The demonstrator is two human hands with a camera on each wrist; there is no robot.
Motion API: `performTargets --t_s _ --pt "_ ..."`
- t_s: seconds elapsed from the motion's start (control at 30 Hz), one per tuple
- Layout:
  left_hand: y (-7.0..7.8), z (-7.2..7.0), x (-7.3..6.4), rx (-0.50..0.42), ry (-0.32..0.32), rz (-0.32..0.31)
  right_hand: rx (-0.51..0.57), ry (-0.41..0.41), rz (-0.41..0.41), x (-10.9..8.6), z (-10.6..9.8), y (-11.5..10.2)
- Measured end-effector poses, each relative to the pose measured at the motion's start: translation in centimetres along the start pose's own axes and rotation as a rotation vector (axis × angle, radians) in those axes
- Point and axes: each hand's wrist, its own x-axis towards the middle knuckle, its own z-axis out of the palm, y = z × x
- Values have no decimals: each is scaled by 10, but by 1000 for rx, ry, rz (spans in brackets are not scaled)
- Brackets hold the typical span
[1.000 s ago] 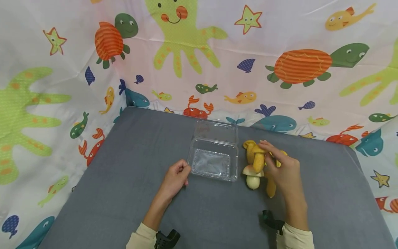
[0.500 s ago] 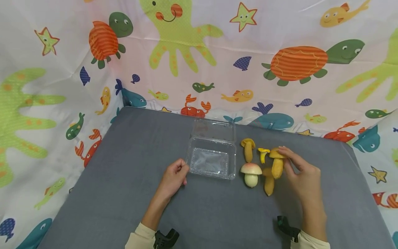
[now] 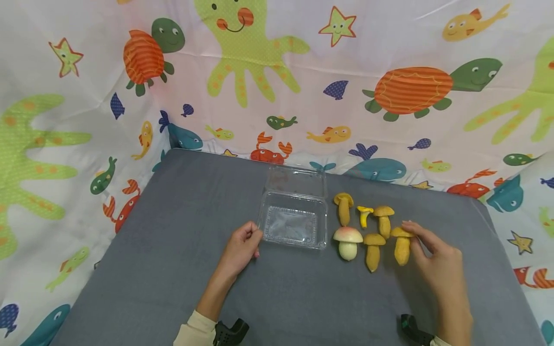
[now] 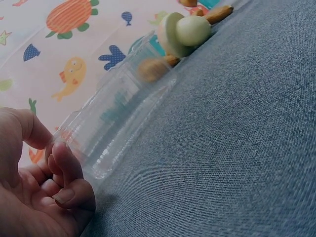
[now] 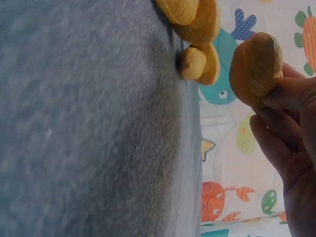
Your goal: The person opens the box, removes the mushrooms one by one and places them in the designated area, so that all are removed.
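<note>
My right hand point(image 3: 441, 264) pinches a yellow-brown toy mushroom point(image 3: 401, 246) by its cap, thumb and fingers at the right side. In the right wrist view the held mushroom point(image 5: 256, 66) is raised off the grey cloth. Thumb and fingers of my left hand point(image 3: 241, 247) pinch the near left edge of a clear plastic clamshell container point(image 3: 294, 226), which lies with its lid back. Between container and right hand sit a white mushroom with a pinkish cap point(image 3: 348, 242), a small bright yellow mushroom point(image 3: 364, 216) and brown ones point(image 3: 344, 209), point(image 3: 384, 221), point(image 3: 372, 252).
Grey cloth point(image 3: 311, 298) covers the table. A white curtain point(image 3: 303, 72) printed with sea animals rises behind and along the sides. The container's lid point(image 3: 296, 182) leans back near the table's far edge.
My right hand has moved right and toward me with its mushroom, from over the other mushrooms to their right side, uncovering them. My left hand keeps its pinch on the container.
</note>
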Motion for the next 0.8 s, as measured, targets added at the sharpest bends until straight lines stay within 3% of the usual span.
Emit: performTargets --t_s 0.2,0.57,0.8 --pt "0 -1 -1 0 -7 -13 1 -38 11 -7 0 5" --pt "1 -2 -1 -16 -9 3 -115 -200 199 -15 3 8" --pt "0 -2 -1 -10 -5 15 -118 -245 205 -14 7 8"
